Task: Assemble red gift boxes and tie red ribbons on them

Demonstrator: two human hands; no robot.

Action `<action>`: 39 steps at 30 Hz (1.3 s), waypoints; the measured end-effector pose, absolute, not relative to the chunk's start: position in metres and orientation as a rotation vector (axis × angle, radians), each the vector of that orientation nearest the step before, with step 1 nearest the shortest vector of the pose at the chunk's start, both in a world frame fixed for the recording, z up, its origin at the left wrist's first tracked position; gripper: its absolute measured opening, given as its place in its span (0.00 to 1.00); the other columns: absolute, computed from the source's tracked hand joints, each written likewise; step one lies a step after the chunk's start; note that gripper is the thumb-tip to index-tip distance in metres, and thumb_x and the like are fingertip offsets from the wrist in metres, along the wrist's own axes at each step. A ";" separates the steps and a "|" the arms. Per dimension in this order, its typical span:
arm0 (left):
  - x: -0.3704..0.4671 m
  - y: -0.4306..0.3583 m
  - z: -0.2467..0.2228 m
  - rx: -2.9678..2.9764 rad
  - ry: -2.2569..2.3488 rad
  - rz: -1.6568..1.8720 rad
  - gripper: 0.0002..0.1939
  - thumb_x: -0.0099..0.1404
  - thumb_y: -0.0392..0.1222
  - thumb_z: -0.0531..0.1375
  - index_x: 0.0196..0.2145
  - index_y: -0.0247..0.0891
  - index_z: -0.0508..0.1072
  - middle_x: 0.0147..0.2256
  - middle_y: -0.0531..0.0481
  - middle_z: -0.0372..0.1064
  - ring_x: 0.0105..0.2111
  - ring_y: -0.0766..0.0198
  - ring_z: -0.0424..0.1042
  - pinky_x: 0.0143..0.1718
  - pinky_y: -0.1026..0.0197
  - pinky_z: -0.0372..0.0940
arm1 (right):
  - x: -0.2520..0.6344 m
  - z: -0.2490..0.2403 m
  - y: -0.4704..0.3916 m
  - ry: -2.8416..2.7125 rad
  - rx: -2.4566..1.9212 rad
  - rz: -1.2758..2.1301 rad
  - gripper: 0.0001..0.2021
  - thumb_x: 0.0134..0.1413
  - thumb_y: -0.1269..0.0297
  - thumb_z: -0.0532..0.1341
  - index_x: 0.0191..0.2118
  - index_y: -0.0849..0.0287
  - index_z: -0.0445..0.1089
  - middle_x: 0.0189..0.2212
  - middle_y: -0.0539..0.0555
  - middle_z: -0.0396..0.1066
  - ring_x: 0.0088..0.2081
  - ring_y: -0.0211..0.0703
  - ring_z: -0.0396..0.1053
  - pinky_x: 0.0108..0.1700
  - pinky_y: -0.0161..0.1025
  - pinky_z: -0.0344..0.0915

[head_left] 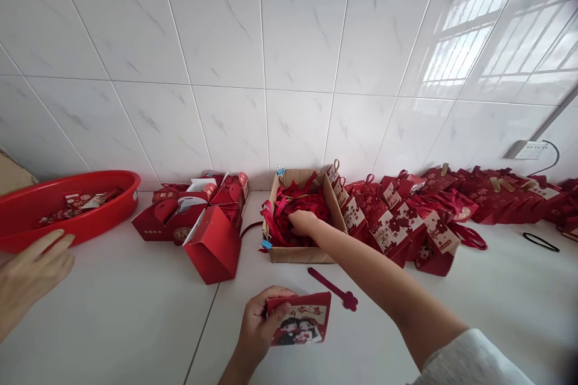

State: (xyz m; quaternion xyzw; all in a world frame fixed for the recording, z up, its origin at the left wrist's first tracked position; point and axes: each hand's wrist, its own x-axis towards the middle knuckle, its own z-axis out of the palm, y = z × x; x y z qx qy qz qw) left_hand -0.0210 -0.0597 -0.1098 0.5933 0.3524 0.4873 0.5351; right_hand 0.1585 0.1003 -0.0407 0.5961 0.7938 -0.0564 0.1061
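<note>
My left hand (259, 323) is closed on a small red gift box (303, 323) printed with a cartoon couple and gold lettering. The thumb lies across its front. Farther back, my right hand (303, 222) reaches into a cardboard box (289, 254) full of red ribbons (282, 207). Its fingers are sunk among the ribbons, so I cannot tell whether they grip one. Between the cardboard box and my left hand, a dark red strap with a flower-shaped end (334, 290) lies on the white table (135, 325).
Another person's hand (38, 271) is beside a red plastic basin (99, 216) holding small packets. Red boxes with open flaps (214, 243) stand left of the cardboard box. Decorated gift boxes (392, 225) line the right side. A black loop (540, 242) lies far right, below a power strip (528, 150).
</note>
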 end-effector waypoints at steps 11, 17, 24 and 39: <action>-0.021 -0.062 -0.107 1.386 0.849 1.154 0.14 0.57 0.51 0.66 0.32 0.35 0.79 0.32 0.43 0.77 0.34 0.55 0.76 0.35 0.60 0.72 | 0.162 -0.039 0.097 2.407 1.816 -0.161 0.16 0.62 0.60 0.59 0.53 0.60 0.66 0.51 0.58 0.68 0.48 0.47 0.70 0.48 0.50 0.70; -0.020 -0.063 -0.105 1.390 0.851 1.163 0.15 0.57 0.51 0.65 0.31 0.36 0.79 0.32 0.44 0.77 0.33 0.56 0.76 0.35 0.60 0.72 | 0.162 -0.036 0.097 2.499 1.925 -0.200 0.15 0.62 0.60 0.60 0.51 0.61 0.67 0.49 0.57 0.69 0.46 0.46 0.71 0.47 0.48 0.71; -0.019 -0.066 -0.105 1.453 0.909 1.217 0.15 0.58 0.51 0.64 0.31 0.35 0.80 0.31 0.43 0.78 0.32 0.55 0.77 0.34 0.60 0.72 | 0.181 0.000 0.061 2.930 2.397 -0.045 0.11 0.64 0.62 0.57 0.46 0.60 0.70 0.43 0.56 0.73 0.45 0.46 0.69 0.50 0.48 0.67; -0.014 -0.074 -0.078 1.764 1.114 1.589 0.15 0.60 0.43 0.64 0.45 0.41 0.74 0.51 0.43 0.69 0.54 0.50 0.66 0.57 0.49 0.60 | 0.208 -0.018 -0.115 4.259 1.211 -1.300 0.04 0.61 0.61 0.60 0.34 0.50 0.71 0.27 0.52 0.74 0.26 0.40 0.68 0.28 0.39 0.63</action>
